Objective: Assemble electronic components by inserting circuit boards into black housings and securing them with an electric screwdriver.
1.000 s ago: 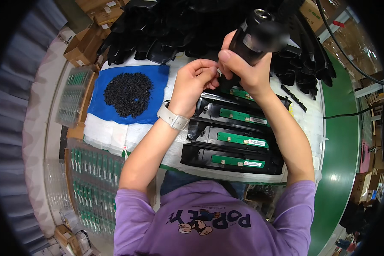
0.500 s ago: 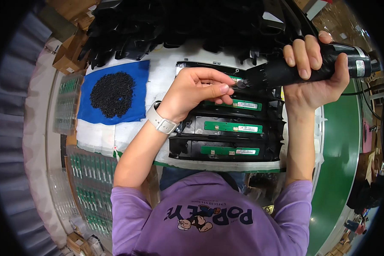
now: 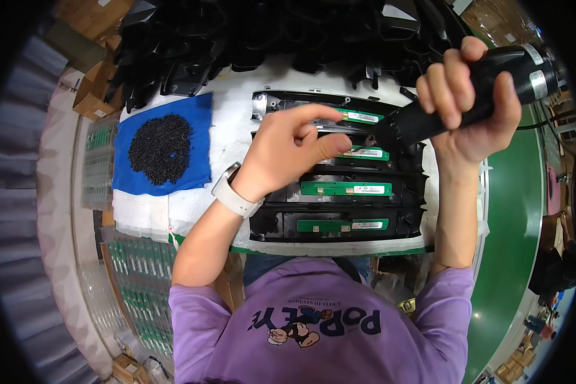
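Note:
My right hand [image 3: 466,105] is wrapped round a black electric screwdriver [image 3: 406,125], whose tapered nose points left and down over the black plastic housings [image 3: 277,190]. Its tip ends near the second green circuit board [image 3: 374,153] from the back. Just left of that tip hovers my left hand [image 3: 288,144], thumb and forefinger apart, with nothing visible between them. Several such housings lie in rows, each with a long narrow green board in it. On a blue cloth [image 3: 198,163] to the left is a heap of small black screws [image 3: 161,148].
Dark plastic parts [image 3: 237,38] are piled along the back of the white-covered table [image 3: 230,83]. Clear trays of green boards [image 3: 144,275] stand at the lower left. A black cable [image 3: 544,123] runs from the screwdriver's side at the right. Cardboard boxes [image 3: 96,96] sit at the far left.
My left thumb and forefinger have come apart from their pinch by the screwdriver's tip. The screwdriver's nose has shifted slightly right and nearer to me, from the farthest housing toward the second.

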A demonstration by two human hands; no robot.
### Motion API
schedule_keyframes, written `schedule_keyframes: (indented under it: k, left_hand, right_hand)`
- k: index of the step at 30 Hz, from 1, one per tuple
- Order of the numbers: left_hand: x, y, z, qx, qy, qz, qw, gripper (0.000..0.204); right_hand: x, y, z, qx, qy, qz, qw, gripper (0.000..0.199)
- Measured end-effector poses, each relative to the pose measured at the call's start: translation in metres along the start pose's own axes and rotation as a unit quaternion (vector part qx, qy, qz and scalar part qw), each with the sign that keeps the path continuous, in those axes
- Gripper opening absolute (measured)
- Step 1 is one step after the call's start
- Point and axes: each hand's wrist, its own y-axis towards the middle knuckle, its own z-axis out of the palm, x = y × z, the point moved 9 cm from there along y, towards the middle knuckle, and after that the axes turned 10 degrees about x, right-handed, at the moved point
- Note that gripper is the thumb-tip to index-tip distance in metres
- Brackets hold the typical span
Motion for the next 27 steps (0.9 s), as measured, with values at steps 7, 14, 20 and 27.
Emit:
schedule_keyframes:
  k: [7,14,20,27]
  left_hand:
    - [-0.022,-0.01,0.036,0.074,0.427,0.13,0.892,0.029]
    - [-0.007,-0.006,0.043,0.116,0.471,0.073,0.871,0.026]
    - [-0.007,-0.003,0.043,0.109,0.466,0.061,0.876,0.024]
    - [-0.006,-0.001,0.041,0.105,0.458,0.047,0.882,0.023]
  right_hand:
    - [-0.022,-0.018,0.004,-0.024,-0.122,0.013,0.992,0.036]
    - [-0.036,-0.019,0.001,-0.039,-0.12,0.03,0.992,0.027]
    - [-0.043,-0.016,0.0,-0.053,-0.155,0.074,0.984,0.019]
    - [-0.049,-0.013,0.01,-0.033,-0.265,0.14,0.953,0.025]
